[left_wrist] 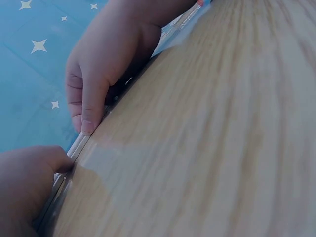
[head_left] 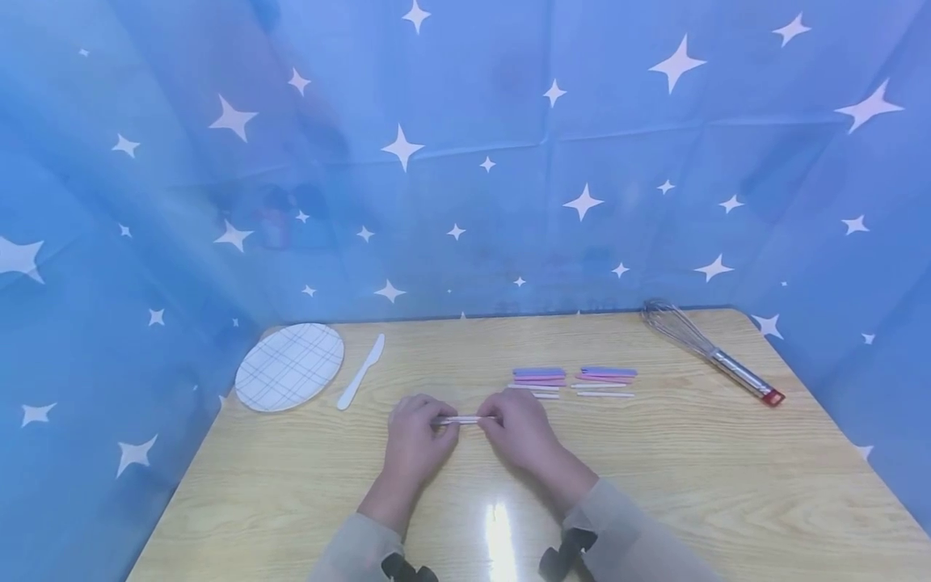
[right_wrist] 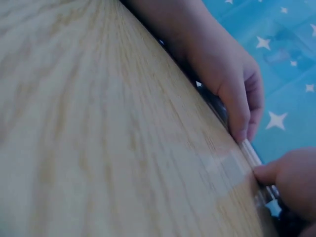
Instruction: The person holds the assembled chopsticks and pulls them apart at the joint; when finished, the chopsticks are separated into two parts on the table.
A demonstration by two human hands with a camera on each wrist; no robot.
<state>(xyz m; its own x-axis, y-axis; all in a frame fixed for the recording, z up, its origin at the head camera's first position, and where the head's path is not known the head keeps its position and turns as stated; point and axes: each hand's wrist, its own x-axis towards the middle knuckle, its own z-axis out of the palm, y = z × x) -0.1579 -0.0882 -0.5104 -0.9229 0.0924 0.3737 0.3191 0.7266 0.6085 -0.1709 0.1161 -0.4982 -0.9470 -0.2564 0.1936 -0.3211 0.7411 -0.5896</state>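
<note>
In the head view, several thin white sticks [head_left: 467, 419] lie across the wooden table between my two hands. My left hand [head_left: 418, 432] pinches their left end with thumb and fingers. The right end is pinched by my right hand [head_left: 520, 428]. Up close in the right wrist view, the sticks [right_wrist: 251, 153] look slim, straight and side by side, low over the tabletop. Fingers cover both ends, so their full length and exact number are hidden. Just beyond my right hand lie purple sticks [head_left: 539, 373], pink sticks [head_left: 540, 380] and white sticks [head_left: 545, 396].
A second group of purple [head_left: 609, 372], pink and white sticks lies farther right. At the back left are a white plate [head_left: 289, 368] with a blue grid and a white knife [head_left: 361, 372]. A whisk [head_left: 709, 352] with a red-tipped handle lies back right. Starry blue cloth [head_left: 465, 162] hangs behind.
</note>
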